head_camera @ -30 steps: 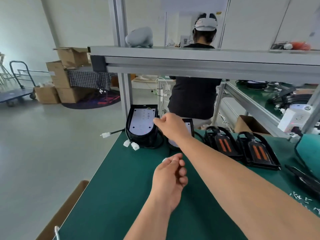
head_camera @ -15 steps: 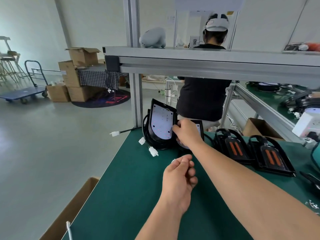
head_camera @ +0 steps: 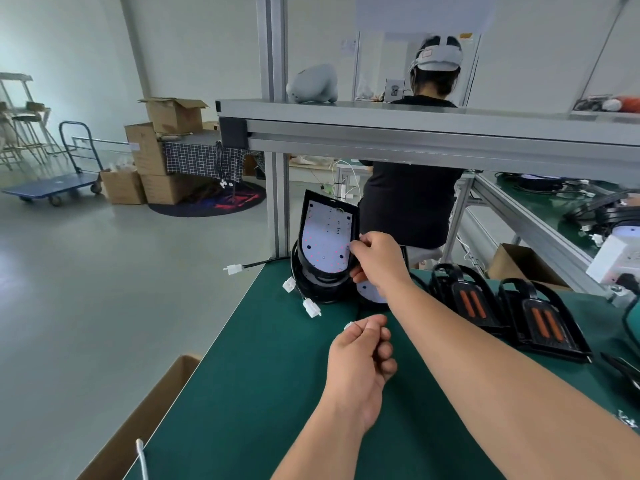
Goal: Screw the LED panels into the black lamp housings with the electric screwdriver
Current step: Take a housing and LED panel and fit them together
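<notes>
Both over green mat (head_camera: 259, 393): right hand (head_camera: 379, 261) round housing (head_camera: 325, 276), left hand (head_camera: 360, 362) (apparently) round connector (head_camera: 349, 326).

Right hand (head_camera: 379, 261) grips the tilted lamp housing (head_camera: 327, 237); left hand (head_camera: 360, 368) pinches a white piece (head_camera: 349, 326).

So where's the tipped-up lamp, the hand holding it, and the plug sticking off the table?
tipped-up lamp (head_camera: 325, 240): head view, its white panel.
right hand (head_camera: 377, 261): head view, back of hand.
white plug (head_camera: 231, 270): head view, plug body.

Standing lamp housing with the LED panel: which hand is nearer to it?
Right. The right hand grips the lamp housing at its edge; the left hand hangs apart, nearer the person, pinching a small white piece.
</notes>
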A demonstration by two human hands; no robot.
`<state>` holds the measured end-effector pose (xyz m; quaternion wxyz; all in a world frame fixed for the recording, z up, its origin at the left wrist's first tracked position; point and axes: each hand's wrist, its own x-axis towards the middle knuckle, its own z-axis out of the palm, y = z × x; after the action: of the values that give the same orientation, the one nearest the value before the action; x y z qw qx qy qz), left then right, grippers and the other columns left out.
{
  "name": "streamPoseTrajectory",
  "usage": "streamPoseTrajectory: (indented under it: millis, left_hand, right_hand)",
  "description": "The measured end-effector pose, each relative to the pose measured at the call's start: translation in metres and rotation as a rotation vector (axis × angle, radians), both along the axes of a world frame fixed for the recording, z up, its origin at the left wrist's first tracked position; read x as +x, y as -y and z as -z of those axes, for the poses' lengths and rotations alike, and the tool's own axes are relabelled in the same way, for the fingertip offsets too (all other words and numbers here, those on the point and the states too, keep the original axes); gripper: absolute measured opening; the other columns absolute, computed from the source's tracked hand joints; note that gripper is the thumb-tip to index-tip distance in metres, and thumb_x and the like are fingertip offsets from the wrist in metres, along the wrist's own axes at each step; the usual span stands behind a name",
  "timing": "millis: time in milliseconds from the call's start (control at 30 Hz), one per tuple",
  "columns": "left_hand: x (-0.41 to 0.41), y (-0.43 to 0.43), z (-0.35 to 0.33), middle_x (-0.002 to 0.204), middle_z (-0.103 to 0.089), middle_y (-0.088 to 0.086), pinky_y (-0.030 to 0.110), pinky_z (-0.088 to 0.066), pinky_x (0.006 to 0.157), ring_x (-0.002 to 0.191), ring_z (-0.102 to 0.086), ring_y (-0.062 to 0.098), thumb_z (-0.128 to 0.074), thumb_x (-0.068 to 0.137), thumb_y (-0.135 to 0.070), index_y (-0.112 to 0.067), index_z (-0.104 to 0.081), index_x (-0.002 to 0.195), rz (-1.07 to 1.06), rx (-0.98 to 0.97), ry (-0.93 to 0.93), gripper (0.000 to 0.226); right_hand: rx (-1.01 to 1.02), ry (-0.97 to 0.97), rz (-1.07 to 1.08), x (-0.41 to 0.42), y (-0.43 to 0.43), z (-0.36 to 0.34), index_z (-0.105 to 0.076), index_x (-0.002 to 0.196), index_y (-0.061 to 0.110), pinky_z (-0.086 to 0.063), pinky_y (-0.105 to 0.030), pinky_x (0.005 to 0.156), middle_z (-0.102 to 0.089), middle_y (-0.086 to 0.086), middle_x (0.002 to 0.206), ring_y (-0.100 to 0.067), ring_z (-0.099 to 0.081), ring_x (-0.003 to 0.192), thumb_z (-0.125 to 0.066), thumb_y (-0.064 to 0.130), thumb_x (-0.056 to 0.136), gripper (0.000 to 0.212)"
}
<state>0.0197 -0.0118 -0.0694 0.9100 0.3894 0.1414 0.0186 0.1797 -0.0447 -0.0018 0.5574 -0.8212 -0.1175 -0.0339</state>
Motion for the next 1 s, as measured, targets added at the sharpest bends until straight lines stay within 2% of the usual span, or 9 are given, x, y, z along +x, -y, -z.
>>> streamPoseTrajectory:
  millis: [100,233,367,467,567,667,767,867,1000]
  left_hand:
    - [0.0,0.0,0.001,0.078,-0.061,0.001,0.023,-0.04,0.049,0.056,-0.047,0.009,-0.054,0.109,-0.012,0.0,-0.068,0.118,0.007,0.015,0.007,0.021]
    - [-0.001,0.003,-0.001,0.079,-0.063,0.0,0.023,-0.039,0.049,0.056,-0.046,0.009,-0.054,0.109,-0.014,-0.004,-0.069,0.114,0.019,0.068,0.018,0.018]
    - [-0.002,0.006,-0.004,0.081,-0.066,-0.001,0.022,-0.038,0.049,0.054,-0.045,0.009,-0.057,0.107,-0.017,-0.009,-0.068,0.106,0.029,0.175,0.029,0.014]
    - [-0.003,0.008,-0.006,0.081,-0.069,0.001,0.023,-0.038,0.048,0.053,-0.045,0.01,-0.057,0.107,-0.018,-0.011,-0.063,0.1,0.032,0.23,0.03,0.012]
    - [-0.005,0.007,-0.01,0.079,-0.068,0.0,0.023,-0.039,0.048,0.053,-0.047,0.01,-0.055,0.109,-0.02,-0.011,-0.059,0.1,0.035,0.238,0.03,0.013]
    - [-0.006,0.009,-0.012,0.078,-0.067,-0.001,0.023,-0.04,0.049,0.055,-0.049,0.01,-0.055,0.109,-0.02,-0.012,-0.058,0.099,0.049,0.265,0.038,0.014]
    - [-0.01,0.006,-0.012,0.081,-0.067,0.0,0.024,-0.038,0.05,0.056,-0.049,0.01,-0.056,0.108,-0.022,-0.013,-0.06,0.096,0.108,0.322,0.081,0.016]
    - [-0.013,0.001,-0.013,0.085,-0.064,0.003,0.023,-0.033,0.049,0.056,-0.045,0.012,-0.056,0.109,-0.022,-0.013,-0.062,0.097,0.287,0.329,0.203,0.016]
    - [-0.012,-0.001,-0.012,0.084,-0.062,0.004,0.022,-0.032,0.048,0.055,-0.043,0.012,-0.056,0.11,-0.022,-0.014,-0.063,0.096,0.317,0.33,0.251,0.018]
  right_hand:
    - [0.11,-0.026,-0.013,-0.008,0.012,0.002,-0.061,0.086,0.004,-0.054,-0.035,0.047,-0.064,-0.003,0.053,-0.028,-0.064,0.046,-0.059,0.016,0.105,0.023]
    - [0.29,-0.035,0.016,-0.028,0.041,0.008,-0.056,0.082,0.004,-0.052,-0.032,0.045,-0.061,-0.005,0.053,-0.027,-0.06,0.048,-0.059,0.013,0.106,0.027]
    - [0.428,-0.01,0.073,-0.06,0.083,0.013,-0.06,0.091,-0.005,-0.052,-0.03,0.043,-0.062,-0.013,0.062,-0.024,-0.06,0.05,-0.06,0.013,0.107,0.024]
    - [0.508,0.031,0.116,-0.093,0.116,0.017,-0.064,0.088,0.004,-0.051,-0.029,0.044,-0.063,-0.015,0.064,-0.025,-0.06,0.05,-0.062,0.014,0.107,0.022]
    - [0.564,0.072,0.101,-0.129,0.141,0.016,-0.069,0.081,0.014,-0.052,-0.03,0.046,-0.063,-0.016,0.065,-0.025,-0.057,0.049,-0.06,0.014,0.108,0.029]
    - [0.643,0.061,0.094,-0.16,0.153,0.01,-0.073,0.082,0.012,-0.052,-0.03,0.047,-0.065,-0.018,0.068,-0.026,-0.053,0.046,-0.058,0.01,0.108,0.03]
    - [0.727,0.004,0.165,-0.187,0.162,0.007,-0.073,0.084,0.006,-0.051,-0.027,0.045,-0.065,-0.016,0.068,-0.022,-0.054,0.047,-0.059,0.005,0.106,0.026]
    - [0.784,-0.101,0.263,-0.216,0.177,0.009,-0.065,0.086,0.003,-0.051,-0.025,0.042,-0.064,-0.018,0.065,-0.021,-0.058,0.046,-0.06,0.008,0.105,0.02]
    - [0.796,-0.28,0.32,-0.255,0.189,0.02,-0.055,0.088,0.002,-0.051,-0.025,0.037,-0.064,-0.023,0.064,-0.023,-0.062,0.043,-0.062,0.005,0.103,0.016]
